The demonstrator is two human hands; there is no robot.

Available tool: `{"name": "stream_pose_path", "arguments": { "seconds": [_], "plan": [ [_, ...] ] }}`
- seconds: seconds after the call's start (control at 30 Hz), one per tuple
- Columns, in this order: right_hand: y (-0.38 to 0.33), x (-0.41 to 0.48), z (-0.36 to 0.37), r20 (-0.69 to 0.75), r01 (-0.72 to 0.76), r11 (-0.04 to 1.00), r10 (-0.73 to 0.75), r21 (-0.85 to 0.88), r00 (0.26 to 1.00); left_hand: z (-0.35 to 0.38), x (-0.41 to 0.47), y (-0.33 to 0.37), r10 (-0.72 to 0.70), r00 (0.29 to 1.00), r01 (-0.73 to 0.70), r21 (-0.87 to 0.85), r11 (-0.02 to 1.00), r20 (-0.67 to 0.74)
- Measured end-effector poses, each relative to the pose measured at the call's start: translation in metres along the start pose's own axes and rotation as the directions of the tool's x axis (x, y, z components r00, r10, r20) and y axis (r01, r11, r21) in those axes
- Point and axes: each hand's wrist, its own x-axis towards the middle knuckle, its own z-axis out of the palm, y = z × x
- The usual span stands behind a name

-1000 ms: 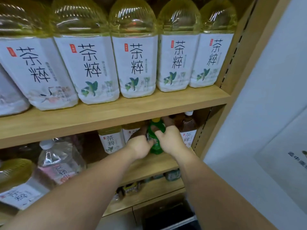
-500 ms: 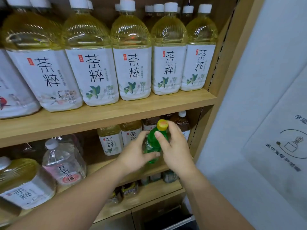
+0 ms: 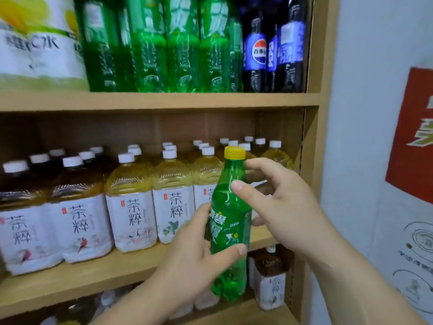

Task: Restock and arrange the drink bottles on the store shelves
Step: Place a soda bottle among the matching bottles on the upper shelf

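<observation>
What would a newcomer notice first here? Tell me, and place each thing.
A green bottle with a yellow cap, mid-frame: the left grip holds its body, the right grip pinches its shoulder. Behind it, white-labelled tea bottles line the middle shelf; above stand green soda bottles with blue Pepsi bottles at their right.

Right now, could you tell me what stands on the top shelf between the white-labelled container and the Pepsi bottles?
Tall green bottles fill the stretch from the white-labelled container to the Pepsi bottles, as the head view shows.
</observation>
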Motion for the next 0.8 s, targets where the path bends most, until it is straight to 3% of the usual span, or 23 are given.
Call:
{"name": "stream_pose_path", "arguments": {
  "seconds": [0.13,0.23,0.33,0.47,0.57,0.67,0.8],
  "plan": [
    [-0.037,0.023,0.006,-0.018,0.126,0.991,-0.125,0.047,0.992,-0.041,0.018,0.051,0.094,0.986,-0.097,-0.012,0.995,-0.137],
    [-0.062,0.041,0.015,-0.007,0.225,0.971,-0.225,0.074,0.974,-0.074,0.030,0.087,0.165,0.953,-0.139,0.119,0.983,-0.253],
    [-0.087,0.063,0.026,0.029,0.325,0.945,-0.326,0.041,0.945,-0.105,0.044,0.120,0.225,0.910,-0.167,0.190,0.968,-0.348],
    [-0.107,0.101,0.033,0.036,0.406,0.912,-0.404,-0.058,0.914,-0.150,0.069,0.158,0.204,0.866,-0.121,0.206,0.971,-0.456],
    [-0.107,0.128,0.035,0.017,0.391,0.905,-0.394,-0.168,0.919,-0.179,0.089,0.180,0.209,0.810,-0.084,0.244,0.966,-0.548],
    [-0.098,0.149,0.041,0.006,0.323,0.864,-0.348,-0.385,0.938,-0.199,0.111,0.189,0.234,0.779,-0.074,0.286,0.955,-0.582],
    [-0.081,0.160,0.051,0.040,0.247,0.831,-0.262,-0.498,0.964,-0.212,0.139,0.182,0.228,0.741,0.071,0.411,0.909,-0.631]
  ]
}}
